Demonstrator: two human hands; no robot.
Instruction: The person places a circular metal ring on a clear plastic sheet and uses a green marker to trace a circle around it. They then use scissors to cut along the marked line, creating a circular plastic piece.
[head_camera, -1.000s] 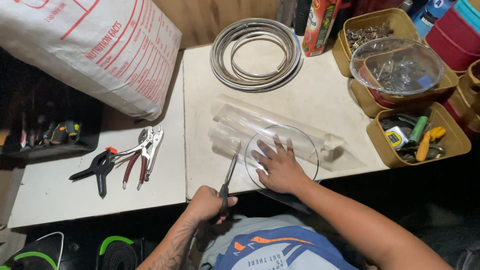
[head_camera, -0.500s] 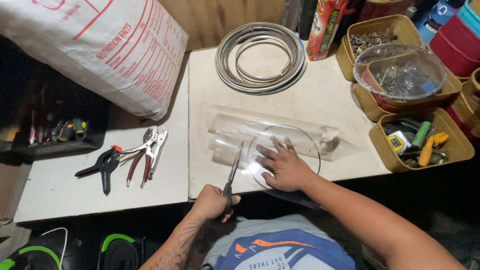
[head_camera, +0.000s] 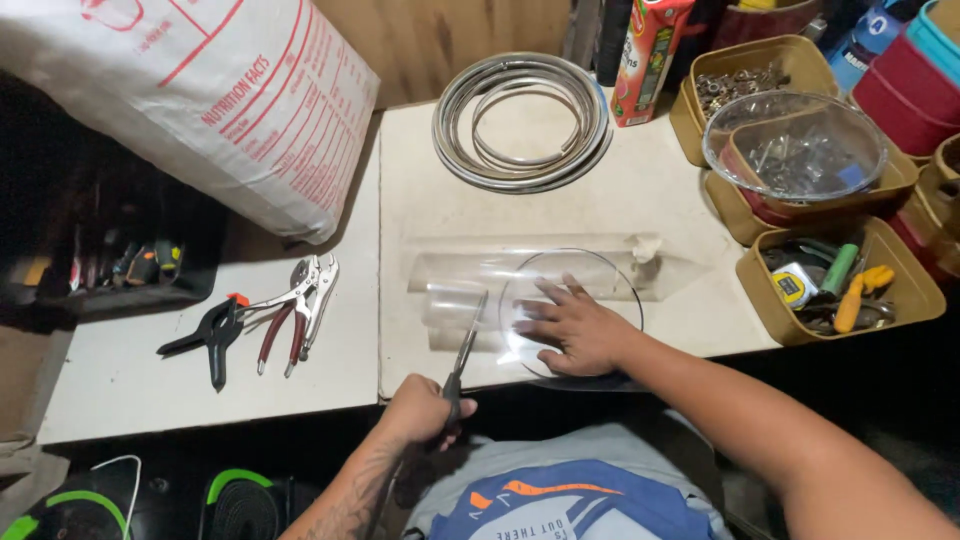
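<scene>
My left hand (head_camera: 425, 408) grips the handles of a pair of scissors (head_camera: 465, 349) at the table's front edge, the blades pointing away from me along a clear plastic sheet (head_camera: 470, 285). My right hand (head_camera: 575, 327) lies flat, fingers spread, on a round clear glass lid (head_camera: 610, 280) that rests on the same sheet. The sheet is partly rolled and spreads across the cream table (head_camera: 660, 200).
Locking pliers (head_camera: 300, 310) and a black clamp (head_camera: 210, 335) lie to the left. A big white sack (head_camera: 190, 100) leans at the back left, a coil of metal tubing (head_camera: 522, 120) behind. Brown tubs of hardware (head_camera: 835, 280) and a glass bowl (head_camera: 795, 145) stand right.
The scissors have edged forward along the plastic sheet. My right hand stays pressed on the glass lid.
</scene>
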